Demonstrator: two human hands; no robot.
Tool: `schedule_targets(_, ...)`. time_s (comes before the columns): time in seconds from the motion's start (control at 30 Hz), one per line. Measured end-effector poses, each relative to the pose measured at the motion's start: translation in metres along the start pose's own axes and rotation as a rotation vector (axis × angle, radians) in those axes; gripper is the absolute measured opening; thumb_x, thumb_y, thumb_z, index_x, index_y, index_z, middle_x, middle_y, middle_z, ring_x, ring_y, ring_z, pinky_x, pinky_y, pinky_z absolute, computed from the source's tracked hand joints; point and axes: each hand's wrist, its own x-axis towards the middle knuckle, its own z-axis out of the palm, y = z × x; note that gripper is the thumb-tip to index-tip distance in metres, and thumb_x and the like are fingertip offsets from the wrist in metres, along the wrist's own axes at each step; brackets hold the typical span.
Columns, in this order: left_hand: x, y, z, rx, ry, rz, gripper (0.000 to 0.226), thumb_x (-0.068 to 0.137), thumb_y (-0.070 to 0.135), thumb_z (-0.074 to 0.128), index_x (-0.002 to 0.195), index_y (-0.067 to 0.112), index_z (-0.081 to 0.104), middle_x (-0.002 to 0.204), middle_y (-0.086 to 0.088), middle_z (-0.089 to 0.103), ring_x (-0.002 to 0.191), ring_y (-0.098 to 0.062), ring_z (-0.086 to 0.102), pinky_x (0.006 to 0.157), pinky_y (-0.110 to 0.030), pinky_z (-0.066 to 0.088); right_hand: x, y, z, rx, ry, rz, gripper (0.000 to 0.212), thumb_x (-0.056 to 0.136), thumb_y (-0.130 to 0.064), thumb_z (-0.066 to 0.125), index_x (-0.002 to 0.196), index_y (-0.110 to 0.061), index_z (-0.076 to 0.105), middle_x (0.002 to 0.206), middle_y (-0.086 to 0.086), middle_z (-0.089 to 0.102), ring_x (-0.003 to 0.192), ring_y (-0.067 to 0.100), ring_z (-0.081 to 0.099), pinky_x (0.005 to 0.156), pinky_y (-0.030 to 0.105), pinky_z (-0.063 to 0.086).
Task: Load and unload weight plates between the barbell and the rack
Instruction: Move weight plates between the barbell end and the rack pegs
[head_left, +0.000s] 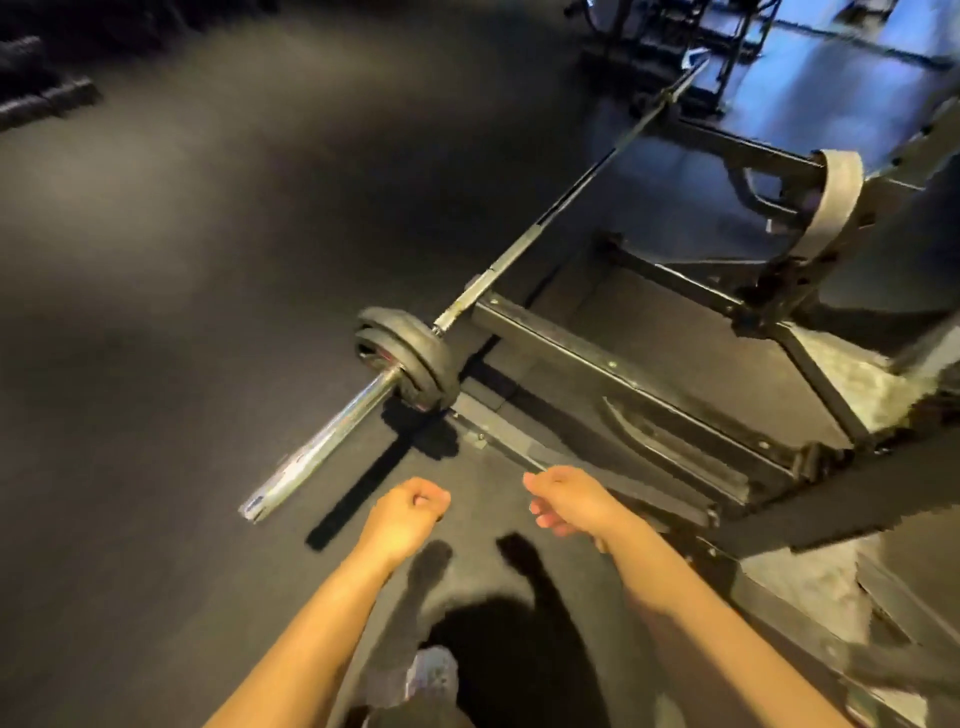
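The barbell (519, 244) lies low across the dark floor (156, 312), running from near left to far right, with two or so black weight plates (410, 358) stacked on its near sleeve (322, 441) and a long bare stretch of chrome jutting toward the camera. Both hands hang empty in front of the body — the left hand (410, 512) balled into a fist, the right hand (566, 499) with fingers curled under, gripping nothing. The black frame of the rack (623, 374) sits just right of the plates. The likely trouble: no collar is visible, so a tilt of the bar could let the plates slide off toward a foot (431, 675) — or fingers get pinched between plate and frame during removal
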Motion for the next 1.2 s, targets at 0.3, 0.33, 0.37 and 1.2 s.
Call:
schedule_targets(0.3,0.031,-0.026,-0.102,-0.062,0.061,-0.077,0.019,0.085,0.040,0.047,0.080,0.022,0.052,0.076,-0.007,0.051,0.073,-0.016,0.048,0.069,-0.034,0.042,0.073,-0.079,0.081,0.014,-0.109,0.020,0.020,0.099,-0.039,0.048,0.094,-0.020,0.051,0.090,0.001,0.054,0.082,0.014,0.055,0.065,0.025,0.043)
schedule_targets(0.33,0.038,-0.029,-0.107,-0.066,0.060,-0.086,0.023,0.094,0.039,0.047,0.080,0.021,0.054,0.080,-0.009,0.057,0.076,-0.020,0.053,0.074,-0.038,0.047,0.082,-0.083,0.084,0.080,-0.092,0.054,0.028,0.097,-0.044,0.049,0.108,-0.018,0.053,0.104,0.002,0.057,0.093,0.017,0.056,0.070,0.026,0.045)
schedule_targets(0.37,0.045,-0.030,-0.111,-0.069,0.061,-0.111,0.027,0.098,0.039,0.046,0.083,0.020,0.057,0.087,-0.010,0.062,0.082,-0.022,0.058,0.081,-0.041,0.049,0.091,-0.087,0.087,0.152,-0.074,0.096,0.040,0.095,-0.048,0.051,0.119,-0.016,0.052,0.112,0.004,0.058,0.099,0.019,0.057,0.074,0.029,0.048)
schedule_targets(1.2,0.318,0.027,-0.168,0.241,-0.074,-0.200,0.121,0.063,0.069,0.069,0.155,0.023,0.005,0.162,-0.001,0.001,0.148,-0.022,0.007,0.119,-0.039,0.017,0.277,-0.127,0.104,0.776,-0.287,0.442,0.088,0.064,-0.048,0.078,0.139,-0.018,0.043,0.135,0.003,0.048,0.127,0.022,0.044,0.105,0.045,0.040)
